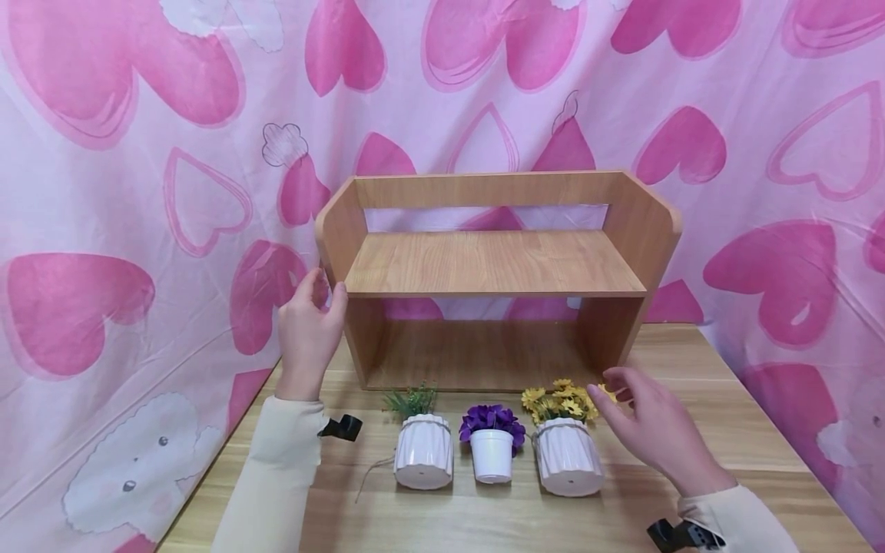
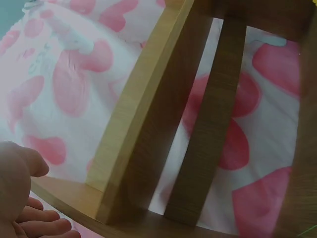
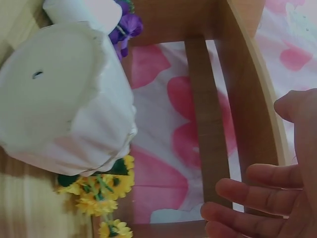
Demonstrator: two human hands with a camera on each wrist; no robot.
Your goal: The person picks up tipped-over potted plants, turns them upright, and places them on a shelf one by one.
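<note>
I see the big pink cloth (image 1: 207, 296) hanging at the back and sides, and then the table (image 1: 387, 522), made of pale wood. Next is the shelf (image 1: 494, 261). It stands up on the table, with one board in the middle and one down low, so I think that part is done. The rest looks to me like it is only at the start, because neither hand has picked anything up and all the pots lie on the table in front of the shelf. Handling those pots seems to be what is left. My left hand (image 1: 309, 330) is by the left side of the shelf, near the middle board. Its thumb and fingers are apart and it holds nothing; I can't tell if the thumb touches the wood. My right hand (image 1: 657, 426) is low down, near the right end of the row, and its fingers are spread with nothing between them. The yellow pot (image 1: 568, 457) lies on its side just left of that hand, outside its grip, with its bottom turned to me. The green pot (image 1: 424, 453) lies the same way at the other end, well apart from my left hand. The purple pot (image 1: 492, 457) is smaller and lies between those two, away from both hands. The yellow flowers (image 1: 561, 403) are closest to my right thumb, but I can't tell if they touch. A thin string (image 1: 376, 464) trails out beside the green pot.
</note>
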